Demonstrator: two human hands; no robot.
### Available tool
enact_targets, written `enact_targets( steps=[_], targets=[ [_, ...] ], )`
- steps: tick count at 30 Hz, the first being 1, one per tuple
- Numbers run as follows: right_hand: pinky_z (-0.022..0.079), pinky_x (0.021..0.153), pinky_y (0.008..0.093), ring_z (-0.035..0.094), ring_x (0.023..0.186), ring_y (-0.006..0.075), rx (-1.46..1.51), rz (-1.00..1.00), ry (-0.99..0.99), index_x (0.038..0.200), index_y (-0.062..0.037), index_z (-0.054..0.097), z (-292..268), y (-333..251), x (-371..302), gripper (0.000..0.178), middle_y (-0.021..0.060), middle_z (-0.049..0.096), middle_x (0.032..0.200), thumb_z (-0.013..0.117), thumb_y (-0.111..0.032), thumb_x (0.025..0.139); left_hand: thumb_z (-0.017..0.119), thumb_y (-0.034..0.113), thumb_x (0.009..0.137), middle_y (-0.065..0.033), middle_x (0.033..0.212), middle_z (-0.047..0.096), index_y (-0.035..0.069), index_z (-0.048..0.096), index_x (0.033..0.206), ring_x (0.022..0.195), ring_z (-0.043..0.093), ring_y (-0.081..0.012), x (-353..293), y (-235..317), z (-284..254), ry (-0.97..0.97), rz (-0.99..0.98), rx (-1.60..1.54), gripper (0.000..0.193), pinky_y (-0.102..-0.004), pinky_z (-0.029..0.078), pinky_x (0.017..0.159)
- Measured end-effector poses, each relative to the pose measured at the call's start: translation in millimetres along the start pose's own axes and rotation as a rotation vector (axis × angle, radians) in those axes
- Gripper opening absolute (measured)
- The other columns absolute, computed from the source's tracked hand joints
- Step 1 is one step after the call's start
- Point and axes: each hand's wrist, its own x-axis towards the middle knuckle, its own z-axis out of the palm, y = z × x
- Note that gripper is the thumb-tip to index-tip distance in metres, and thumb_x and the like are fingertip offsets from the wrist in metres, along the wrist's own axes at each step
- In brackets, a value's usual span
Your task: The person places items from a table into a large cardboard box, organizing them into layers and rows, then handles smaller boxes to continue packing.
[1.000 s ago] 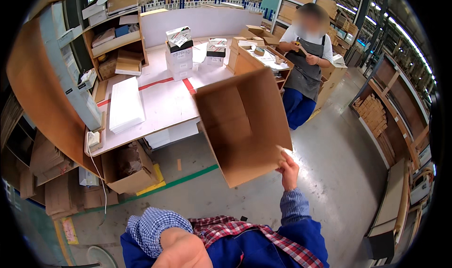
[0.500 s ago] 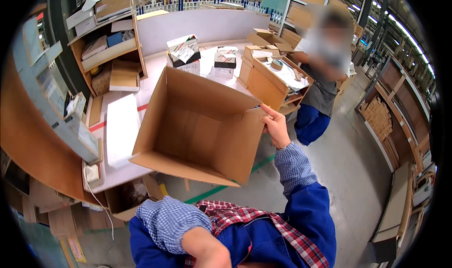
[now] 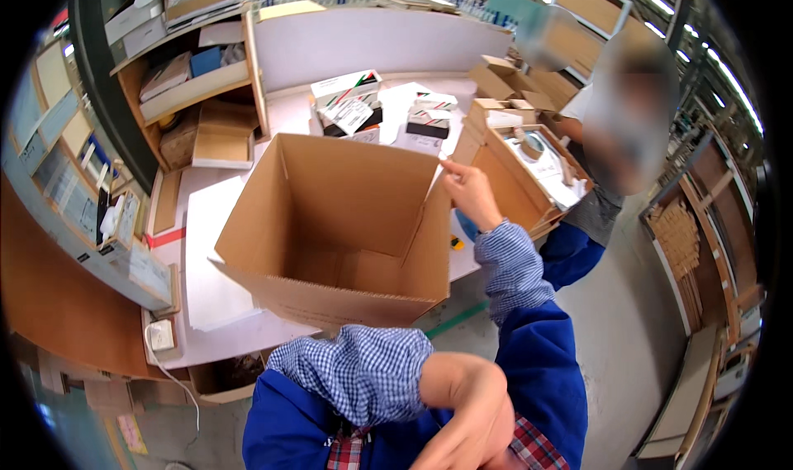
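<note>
An open brown cardboard box (image 3: 347, 193), its mouth facing up toward me, stands over the near part of the white worktable (image 3: 273, 329). My right hand (image 3: 472, 194) is closed on the box's far right corner, gripping the edge of the cardboard. Close to my body, my left hand (image 3: 467, 429) is bent across my front, apart from the box. Its fingers are smeared and partly cut off by the lower edge, so whether it holds anything does not show. Both forearms wear blue checked sleeves.
White packages (image 3: 347, 102) and smaller ones (image 3: 429, 119) stand behind the box. A wooden shelf (image 3: 194, 90) is at the far left, a wooden organiser (image 3: 516, 164) at the right. Beyond it stands a co-worker (image 3: 611, 115). A white cable (image 3: 178, 379) hangs off the table's left end.
The box has come down and turned more upright over the table, my right hand still on its corner. My left hand has swung rightward across my body. The view has shifted somewhat.
</note>
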Motion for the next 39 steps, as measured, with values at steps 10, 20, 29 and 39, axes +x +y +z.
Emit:
enact_targets(
  steps=[10,20,29,39],
  targets=[
    [0.048,0.052,0.0206,0.058,0.057,0.0060,-0.050,-0.107,-0.408,0.132,0.0026,0.045,-24.4,24.3,92.1,0.045,0.0023,0.063,0.068,0.054,-0.009,0.089,0.074,0.038,0.060,-0.0144,0.122,0.054,0.009,0.062,0.097,0.119,0.048,-0.0352,0.3,-146.3,-158.7,-0.568,-0.847,0.264,0.049,-0.0493,0.042,0.093],
    [0.050,0.071,0.0276,0.055,0.099,0.0157,0.310,0.231,-0.662,0.143,0.0005,0.022,-15.3,28.9,90.7,0.086,0.0115,0.055,0.112,0.060,-0.048,0.084,0.058,0.031,0.087,-0.0102,0.116,0.058,0.001,0.047,0.129,0.108,0.055,-0.0156,-173.8,-171.4,-249.6,0.472,-2.302,-0.522,0.053,-0.0303,0.046,0.087],
    [0.049,0.074,0.0248,0.059,0.088,0.0127,0.704,0.485,-0.705,0.120,0.0044,0.050,-17.1,63.2,87.0,0.045,0.0072,0.060,0.102,0.056,-0.020,0.083,0.056,0.038,0.085,-0.0061,0.087,0.064,0.000,0.059,0.101,0.076,0.062,-0.0145,-222.4,-151.9,-268.1,0.649,-2.336,-0.761,0.042,-0.0249,0.050,0.063],
    [0.046,0.084,0.0310,0.059,0.094,0.0174,0.791,0.639,-0.602,0.111,-0.0007,0.055,-0.7,53.5,75.0,0.040,0.0082,0.063,0.103,0.049,-0.032,0.088,0.055,0.042,0.085,-0.0047,0.107,0.063,0.004,0.057,0.113,0.099,0.059,-0.0162,-217.6,-188.6,-263.2,0.224,-2.377,-0.893,0.047,-0.0334,0.047,0.086]
  ],
)
